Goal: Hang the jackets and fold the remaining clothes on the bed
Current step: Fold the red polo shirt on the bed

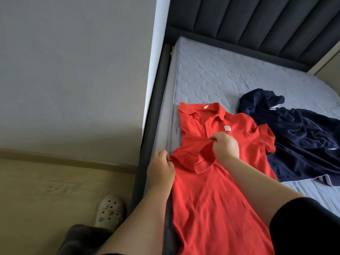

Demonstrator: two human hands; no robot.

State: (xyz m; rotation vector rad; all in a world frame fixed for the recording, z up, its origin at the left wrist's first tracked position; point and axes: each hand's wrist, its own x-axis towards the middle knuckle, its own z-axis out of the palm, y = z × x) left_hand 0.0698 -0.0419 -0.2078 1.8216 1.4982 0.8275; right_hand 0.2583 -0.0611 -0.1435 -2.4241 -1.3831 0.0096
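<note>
A red polo shirt (219,190) lies front up along the left edge of the bed, collar toward the headboard, a small white logo on its chest. Its left sleeve is folded in across the front. My left hand (160,170) pinches the shirt's left edge at the fold. My right hand (224,145) pinches the folded sleeve near the buttons. A crumpled navy garment (301,138) with white trim lies to the right of the red shirt, partly tucked under it.
The grey quilted mattress (217,74) sits in a dark bed frame (147,144) with a padded headboard (257,23). A grey wall stands to the left. My foot in a white clog (109,211) is on the wooden floor beside the bed.
</note>
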